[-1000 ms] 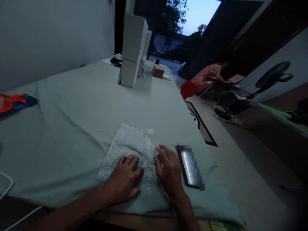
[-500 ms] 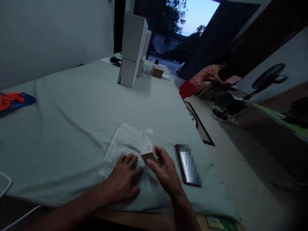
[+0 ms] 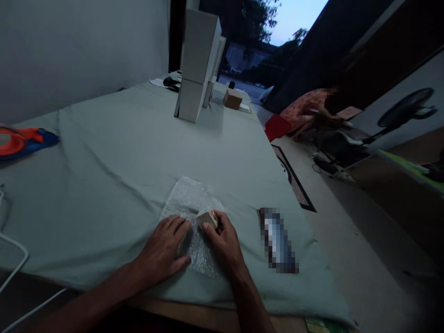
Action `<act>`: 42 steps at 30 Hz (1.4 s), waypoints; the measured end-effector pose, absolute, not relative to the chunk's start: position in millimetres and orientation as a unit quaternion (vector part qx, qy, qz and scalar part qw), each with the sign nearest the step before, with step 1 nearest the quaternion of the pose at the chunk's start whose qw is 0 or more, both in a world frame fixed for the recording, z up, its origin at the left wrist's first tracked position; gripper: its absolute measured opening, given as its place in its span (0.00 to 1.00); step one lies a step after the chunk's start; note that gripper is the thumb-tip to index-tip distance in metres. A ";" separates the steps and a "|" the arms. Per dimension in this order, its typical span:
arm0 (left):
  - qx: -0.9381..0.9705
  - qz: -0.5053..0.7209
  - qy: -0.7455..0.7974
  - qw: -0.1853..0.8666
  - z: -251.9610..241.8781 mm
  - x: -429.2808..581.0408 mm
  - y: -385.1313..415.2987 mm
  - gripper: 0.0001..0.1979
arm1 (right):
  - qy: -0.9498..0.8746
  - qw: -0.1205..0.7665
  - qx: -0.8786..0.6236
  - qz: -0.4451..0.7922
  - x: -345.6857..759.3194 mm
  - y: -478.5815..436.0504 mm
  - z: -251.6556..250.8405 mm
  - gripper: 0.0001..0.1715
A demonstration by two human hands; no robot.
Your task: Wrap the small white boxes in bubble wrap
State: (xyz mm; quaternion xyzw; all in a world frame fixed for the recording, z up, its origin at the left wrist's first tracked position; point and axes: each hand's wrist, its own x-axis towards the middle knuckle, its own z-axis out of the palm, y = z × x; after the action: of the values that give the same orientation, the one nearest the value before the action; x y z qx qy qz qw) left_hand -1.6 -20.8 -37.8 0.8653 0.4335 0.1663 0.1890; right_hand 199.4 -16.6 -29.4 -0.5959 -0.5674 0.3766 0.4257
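A small printed cardboard box (image 3: 207, 218) is gripped between the thumb and fingers of my right hand (image 3: 225, 240), just over a sheet of bubble wrap (image 3: 190, 196). My left hand (image 3: 163, 245) lies with its fingers stretched out on the left part of that sheet and holds nothing. The bubble wrap spreads flat on the pale green tablecloth (image 3: 121, 185), partly covered by both hands. To the right of my right hand lies a phone-like device (image 3: 278, 240) with a blurred-out face.
Tall white boxes (image 3: 196, 60) stand at the far end beside a brown carton (image 3: 232, 99). An orange and blue object (image 3: 29, 141) lies at the left, a white cable (image 3: 17, 243) nearer. Beyond the right table edge are a seated person (image 3: 303, 111) and a fan (image 3: 405, 108).
My right hand has turned the small box so another printed side shows, shifting it slightly left. My left hand has slid left across the wrap. The camera view has shifted a little.
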 end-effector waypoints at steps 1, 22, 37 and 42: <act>0.865 0.163 0.436 0.188 -39.3 -3.1 -20.3 0.38 | -0.567 0.427 -0.595 0.377 198.8 -16.8 -29.9 0.22; 0.869 0.148 0.428 0.200 -42.2 -8.4 -17.5 0.47 | -0.717 0.333 -0.570 0.223 197.2 -24.5 -38.6 0.29; 0.876 0.191 0.406 0.176 -47.3 -9.9 -17.4 0.52 | -0.711 0.351 -0.552 0.257 199.2 -22.1 -40.7 0.31; 0.876 0.202 0.402 0.172 -49.7 -10.4 -17.9 0.52 | -0.709 0.354 -0.554 0.254 198.7 -21.9 -43.5 0.31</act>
State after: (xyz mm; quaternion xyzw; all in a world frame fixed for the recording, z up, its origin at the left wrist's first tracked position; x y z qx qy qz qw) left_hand -10.4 -17.9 -49.7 0.8764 0.4022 0.2017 0.1715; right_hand 198.7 -21.9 -43.5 -0.5543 -0.7093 0.2539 0.3537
